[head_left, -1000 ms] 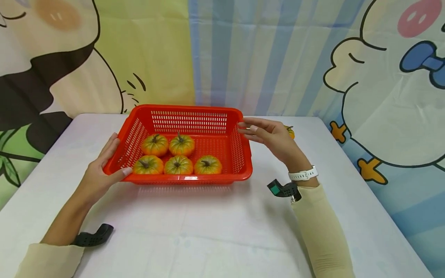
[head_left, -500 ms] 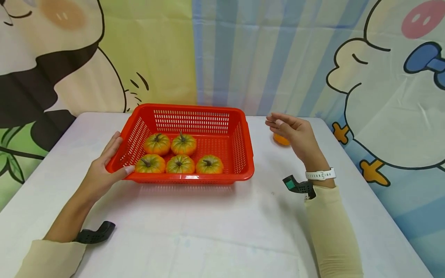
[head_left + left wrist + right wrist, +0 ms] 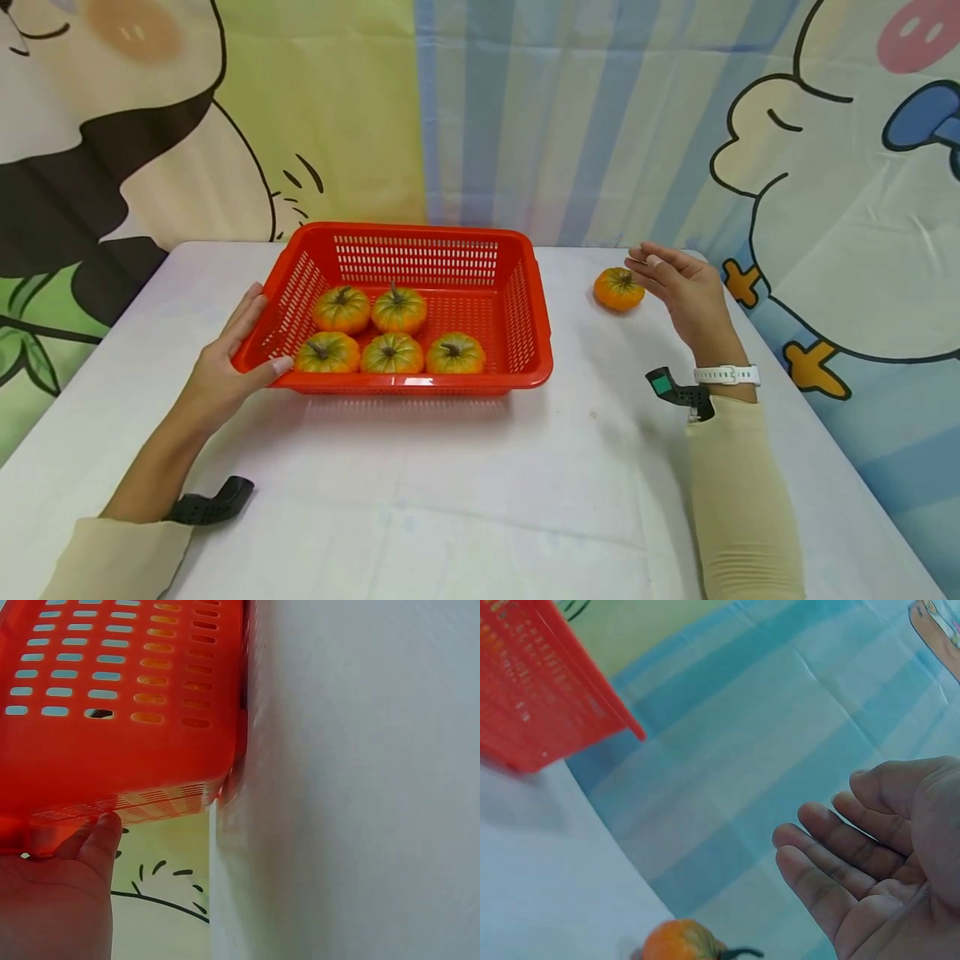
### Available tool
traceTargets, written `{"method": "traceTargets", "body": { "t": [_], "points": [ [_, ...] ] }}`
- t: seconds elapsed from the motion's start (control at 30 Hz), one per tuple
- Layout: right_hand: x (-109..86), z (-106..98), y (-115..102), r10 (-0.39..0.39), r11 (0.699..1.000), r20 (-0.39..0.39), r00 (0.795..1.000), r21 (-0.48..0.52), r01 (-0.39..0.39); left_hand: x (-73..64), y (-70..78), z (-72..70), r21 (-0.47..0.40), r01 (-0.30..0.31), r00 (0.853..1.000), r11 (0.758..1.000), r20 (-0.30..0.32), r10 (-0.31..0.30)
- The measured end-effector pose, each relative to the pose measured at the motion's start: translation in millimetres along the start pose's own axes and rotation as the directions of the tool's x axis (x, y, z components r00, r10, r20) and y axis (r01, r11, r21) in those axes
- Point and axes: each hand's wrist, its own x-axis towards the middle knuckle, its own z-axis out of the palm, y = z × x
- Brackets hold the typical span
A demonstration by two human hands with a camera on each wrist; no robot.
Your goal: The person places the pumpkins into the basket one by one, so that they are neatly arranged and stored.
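A red plastic basket (image 3: 529, 379) with slotted walls holds several small orange-green pumpkins (image 3: 392, 353). My left hand (image 3: 225, 367) grips its front left corner, thumb over the rim and fingers along the outer left side. In the left wrist view, the fingers (image 3: 100, 840) touch the outside of the wall below the rim. My right hand (image 3: 686, 292) holds nothing and hovers with loosely bent fingers beside a single pumpkin (image 3: 618, 289) on the table. The right wrist view shows this pumpkin (image 3: 681, 941) at the bottom edge, apart from the fingers (image 3: 817, 889).
The table (image 3: 420, 492) wears a white cover. A printed cartoon curtain (image 3: 517, 117) hangs close behind its back edge. The basket stands left of the lone pumpkin, with a strip of table between them.
My right hand has moved right, away from the basket's right side and past the lone pumpkin, which now shows fully. The left hand has stayed on the basket.
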Motion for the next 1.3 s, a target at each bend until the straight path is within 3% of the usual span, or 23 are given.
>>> {"method": "traceTargets", "body": {
  "t": [0.23, 0.57, 0.97, 1.07, 1.2, 1.3],
  "points": [
    [3.3, -22, 12, 0.108, 0.988, -0.134, 0.985, 0.125, -0.091, 0.7, -0.9, 0.0, -0.003, -0.014, 1.0, 1.0, 0.003, 0.014],
    [9.3, -36, 39, 0.194, 0.979, -0.263, 0.945, 0.109, -0.171, 1.2, -1.7, -0.9, -0.004, 0.0, 1.0, 1.0, 0.005, 0.0],
    [11.5, -48, 71, 0.359, 0.92, -0.288, 0.888, 0.268, -0.286, 0.3, -0.3, 0.8, -0.012, -0.018, 1.0, 1.0, -0.006, 0.017],
    [13.0, -48, 78, 0.374, 0.912, -0.244, 0.894, 0.27, -0.308, 0.1, -0.2, 0.4, -0.009, -0.019, 1.0, 1.0, -0.013, 0.019],
    [17.4, -44, 87, 0.329, 0.935, -0.183, 0.927, 0.201, -0.292, 0.3, -0.3, 0.2, -0.009, -0.017, 1.0, 1.0, -0.018, 0.017],
    [20.3, -41, 91, 0.298, 0.949, -0.177, 0.938, 0.165, -0.271, 1.1, -0.4, -0.1, -0.005, -0.016, 1.0, 1.0, -0.014, 0.016]
  ]
}}
